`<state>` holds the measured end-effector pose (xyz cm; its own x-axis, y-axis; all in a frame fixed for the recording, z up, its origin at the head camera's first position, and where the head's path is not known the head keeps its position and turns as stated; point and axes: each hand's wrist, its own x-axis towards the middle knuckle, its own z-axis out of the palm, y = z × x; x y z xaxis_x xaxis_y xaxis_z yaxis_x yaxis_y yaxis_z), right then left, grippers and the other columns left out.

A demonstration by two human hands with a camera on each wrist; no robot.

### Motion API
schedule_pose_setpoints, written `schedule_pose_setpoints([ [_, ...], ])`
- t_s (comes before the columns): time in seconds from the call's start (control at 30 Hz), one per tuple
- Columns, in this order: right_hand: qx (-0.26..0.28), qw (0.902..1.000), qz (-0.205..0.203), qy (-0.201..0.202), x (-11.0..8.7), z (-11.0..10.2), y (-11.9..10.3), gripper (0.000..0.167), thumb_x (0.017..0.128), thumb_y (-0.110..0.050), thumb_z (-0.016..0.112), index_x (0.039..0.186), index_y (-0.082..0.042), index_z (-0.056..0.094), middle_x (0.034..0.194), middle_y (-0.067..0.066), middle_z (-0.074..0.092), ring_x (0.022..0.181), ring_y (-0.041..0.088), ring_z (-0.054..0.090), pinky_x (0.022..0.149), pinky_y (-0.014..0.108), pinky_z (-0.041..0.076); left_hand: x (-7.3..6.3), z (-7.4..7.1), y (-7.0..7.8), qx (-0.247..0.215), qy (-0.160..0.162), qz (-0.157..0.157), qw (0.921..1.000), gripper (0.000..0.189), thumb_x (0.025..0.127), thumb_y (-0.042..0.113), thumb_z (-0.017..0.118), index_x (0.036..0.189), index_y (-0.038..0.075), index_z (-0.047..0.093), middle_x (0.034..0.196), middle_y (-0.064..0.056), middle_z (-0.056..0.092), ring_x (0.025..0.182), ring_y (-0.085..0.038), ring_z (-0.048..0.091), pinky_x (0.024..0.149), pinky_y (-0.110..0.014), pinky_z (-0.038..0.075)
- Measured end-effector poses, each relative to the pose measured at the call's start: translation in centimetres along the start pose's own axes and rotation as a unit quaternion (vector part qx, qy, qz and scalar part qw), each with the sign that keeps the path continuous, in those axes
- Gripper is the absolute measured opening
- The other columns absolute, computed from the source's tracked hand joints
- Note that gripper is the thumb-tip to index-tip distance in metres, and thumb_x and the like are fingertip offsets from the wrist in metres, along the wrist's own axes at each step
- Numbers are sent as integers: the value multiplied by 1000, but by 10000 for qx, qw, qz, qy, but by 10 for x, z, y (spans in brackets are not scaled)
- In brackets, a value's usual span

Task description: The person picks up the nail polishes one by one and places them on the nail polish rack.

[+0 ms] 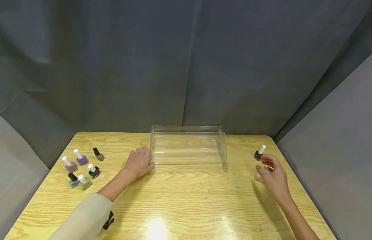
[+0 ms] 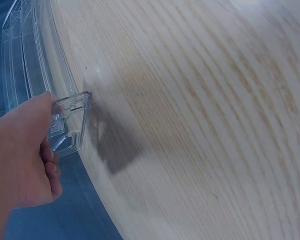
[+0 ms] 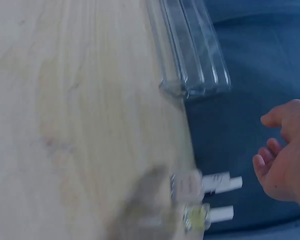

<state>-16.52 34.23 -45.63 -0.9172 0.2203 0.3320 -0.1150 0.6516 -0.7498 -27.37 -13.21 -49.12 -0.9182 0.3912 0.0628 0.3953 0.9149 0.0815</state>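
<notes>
A clear plastic tiered rack [image 1: 187, 148] stands near the back edge of the table. My left hand [image 1: 139, 162] grips its left side; in the left wrist view the thumb of my left hand [image 2: 27, 140] lies along the rack's end [image 2: 70, 107] and the fingers curl beside it. On the right, my right hand [image 1: 274, 176] hovers with loosely bent fingers and nothing held. Near its fingertips stands a dark nail polish bottle [image 1: 257, 154] with a white cap. A pale nail polish bottle [image 1: 258, 177] is partly hidden below the thumb. Two white-capped bottles [image 3: 187, 186] show in the right wrist view.
Several nail polish bottles stand at the left of the table, among them a purple bottle [image 1: 82, 160], a green bottle [image 1: 85, 184] and a grey bottle [image 1: 100, 156]. A black object [image 1: 108, 220] shows partly behind the left sleeve [image 1: 87, 216]. Dark curtain [image 1: 186, 66] hangs behind the table.
</notes>
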Motion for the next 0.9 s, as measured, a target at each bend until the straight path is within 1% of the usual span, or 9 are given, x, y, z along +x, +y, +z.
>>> schedule_pose_setpoints([
  [0.07, -82, 9997, 169, 164, -3, -4, 9, 44, 95, -7, 68, 135, -1, 50, 123, 12, 55, 106, 1, 48, 86, 11, 41, 0, 0, 0, -13, -16, 0, 10000, 34, 94, 35, 64, 92, 7, 46, 84, -5, 44, 79, -24, 43, 69, -39, 39],
  [0.1, -121, 9994, 249, 223, -5, -6, 13, 45, 95, -7, 68, 135, -1, 50, 123, 12, 54, 106, 2, 48, 86, 11, 41, 1, 1, 0, -13, -22, 1, 10000, 33, 94, 35, 64, 92, 7, 46, 83, -5, 44, 79, -24, 43, 69, -39, 38],
  [0.27, -284, 9978, 482, 367, -11, -8, 32, 47, 93, -6, 70, 135, 1, 50, 126, 14, 54, 110, 18, 50, 85, 12, 40, -1, 1, 0, -45, 0, 31, 10000, 34, 94, 35, 65, 91, 7, 45, 82, -4, 43, 78, -23, 42, 67, -37, 37],
  [0.47, -167, 9984, 529, 105, -14, -6, 46, 49, 93, -4, 69, 137, 3, 50, 132, 20, 54, 118, 23, 51, 87, 6, 38, -1, 0, 0, -103, 44, 65, 9999, 33, 94, 34, 65, 91, 7, 45, 81, -4, 42, 76, -23, 41, 66, -36, 36],
  [0.57, -96, 9983, 561, -114, -15, -5, 51, 51, 94, -5, 67, 140, 4, 47, 137, 23, 51, 124, 34, 49, 91, 7, 38, -1, 1, -1, -106, 44, 62, 9999, 33, 94, 33, 65, 91, 7, 45, 81, -4, 42, 77, -23, 41, 66, -36, 36],
  [0.67, -131, 9975, 605, -340, -14, -4, 56, 51, 97, -8, 65, 143, 3, 45, 144, 25, 46, 128, 42, 47, 96, 14, 41, -1, 1, -2, -95, 31, 61, 9999, 32, 95, 33, 64, 92, 7, 45, 82, -4, 43, 77, -23, 41, 67, -37, 37],
  [0.77, -242, 9966, 611, -491, -14, -1, 61, 51, 97, -11, 65, 143, 2, 45, 145, 26, 45, 128, 44, 48, 93, 15, 43, -1, 2, -2, -116, 6, 51, 9999, 31, 95, 33, 63, 93, 7, 45, 82, -4, 43, 77, -23, 42, 67, -37, 37],
  [0.83, -295, 9965, 587, -522, -15, 1, 64, 51, 97, -10, 66, 142, 2, 46, 142, 26, 48, 125, 42, 50, 87, 10, 43, -1, 2, -2, -152, -5, 58, 9999, 31, 95, 33, 63, 93, 7, 46, 82, -4, 43, 77, -23, 42, 67, -37, 37],
  [0.9, -325, 9967, 551, -499, -16, 4, 67, 49, 95, -7, 67, 139, 2, 47, 136, 27, 52, 120, 41, 53, 81, 6, 40, -1, 2, -2, -190, 1, 64, 9998, 31, 95, 32, 64, 93, 7, 46, 82, -4, 43, 77, -23, 41, 67, -37, 37],
])
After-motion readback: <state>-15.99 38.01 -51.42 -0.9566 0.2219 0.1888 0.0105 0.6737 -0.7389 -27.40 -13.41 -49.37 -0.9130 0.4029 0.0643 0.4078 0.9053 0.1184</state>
